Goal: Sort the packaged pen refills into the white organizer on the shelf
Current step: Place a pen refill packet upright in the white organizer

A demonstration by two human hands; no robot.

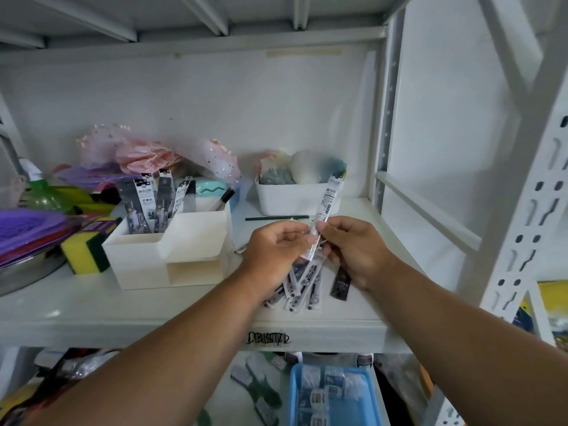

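The right hand [356,247] pinches a white refill packet [326,202] that rises toward 12 o'clock, while the left hand [273,250] grips a fanned bunch of packets [302,282] pointing toward 6 o'clock. The white organizer [172,256], at 9 o'clock from the hands on the white shelf [123,309], holds more packets upright.

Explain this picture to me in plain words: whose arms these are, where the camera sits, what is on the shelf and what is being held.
There is one picture, from a camera worn on a person's head, looking down at their own bare hands. No machine is involved. The left hand and right hand together hold one white packaged pen refill, tilted upward. Under the hands, more packaged refills lie in a loose pile on the white shelf. To the left stands the white organizer, with several refill packs already upright in its back compartment. Behind is a white bin; a yellow sponge sits left.
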